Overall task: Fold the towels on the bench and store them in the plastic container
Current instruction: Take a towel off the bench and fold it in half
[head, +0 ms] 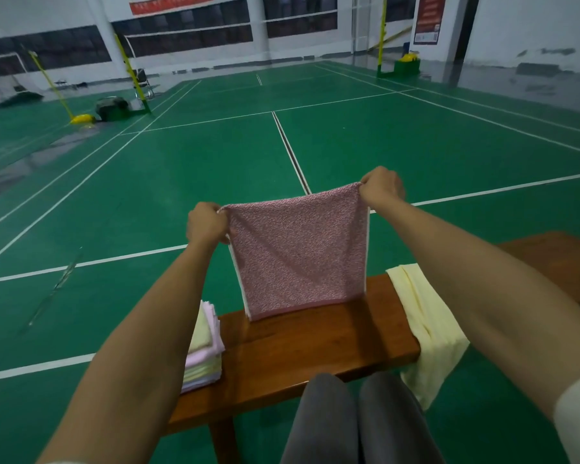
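Note:
A pink speckled towel [298, 252] hangs upright above the wooden bench [298, 346], its lower edge just touching the bench top. My left hand [205, 226] pinches its top left corner and my right hand [380, 188] pinches its top right corner. A stack of folded pale yellow and pink towels [204, 353] lies at the bench's left end, partly behind my left forearm. An unfolded pale yellow towel [426, 326] drapes over the bench's right side and hangs down its front. No plastic container is in view.
My knees in grey trousers [355, 420] are at the bench's front edge. A second wooden bench [556, 259] continues to the right. Green court floor with white lines surrounds the bench; net posts [128, 72] and a yellow base [81, 119] stand far off.

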